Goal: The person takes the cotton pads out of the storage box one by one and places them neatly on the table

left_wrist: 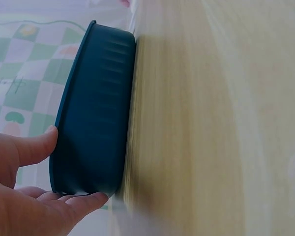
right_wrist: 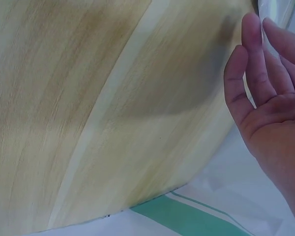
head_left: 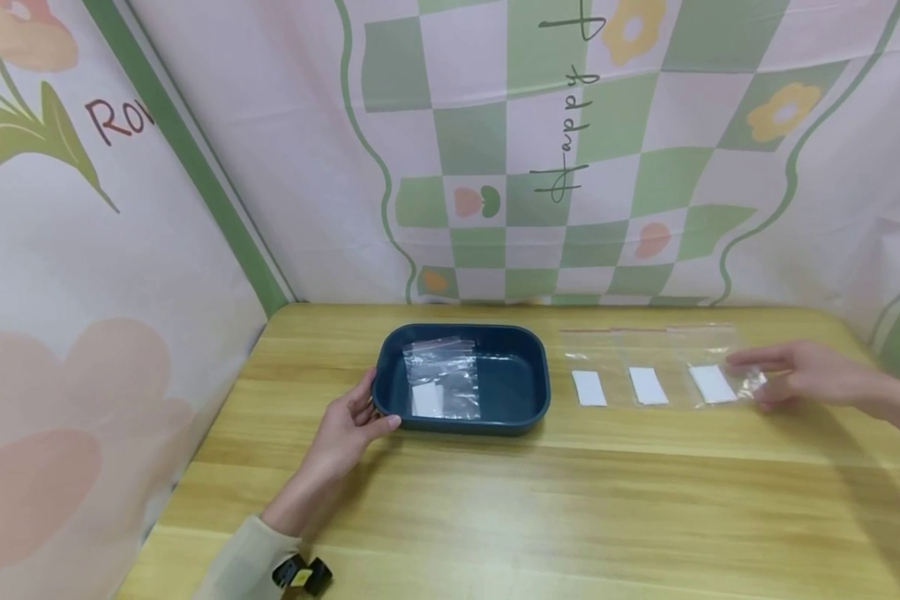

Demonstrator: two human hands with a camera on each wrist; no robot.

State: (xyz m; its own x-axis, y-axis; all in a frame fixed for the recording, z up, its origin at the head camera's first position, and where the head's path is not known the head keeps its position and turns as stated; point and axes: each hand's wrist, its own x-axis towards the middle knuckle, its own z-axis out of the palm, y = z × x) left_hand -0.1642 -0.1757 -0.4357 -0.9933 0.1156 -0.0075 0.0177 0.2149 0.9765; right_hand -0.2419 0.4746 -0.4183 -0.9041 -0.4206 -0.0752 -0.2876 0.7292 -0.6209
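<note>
A dark blue rectangular tray (head_left: 513,375) stands on the wooden table, with a clear zip bag (head_left: 457,392) holding a white piece inside it. My left hand (head_left: 348,425) holds the tray's left end, thumb at the rim and fingers along the outer wall (left_wrist: 91,108). To the right of the tray lie three clear zip bags in a row, each with a white rectangular piece: a left bag (head_left: 588,387), a middle bag (head_left: 648,386) and a right bag (head_left: 712,384). My right hand (head_left: 802,375) pinches the crinkled right edge of the right bag; the fingertips partly hide the contact.
The wooden table (head_left: 540,508) reaches toward me in front of the tray. A patterned cloth (head_left: 472,142) hangs right behind the table's back edge, and another cloth (head_left: 112,358) hangs along the left side.
</note>
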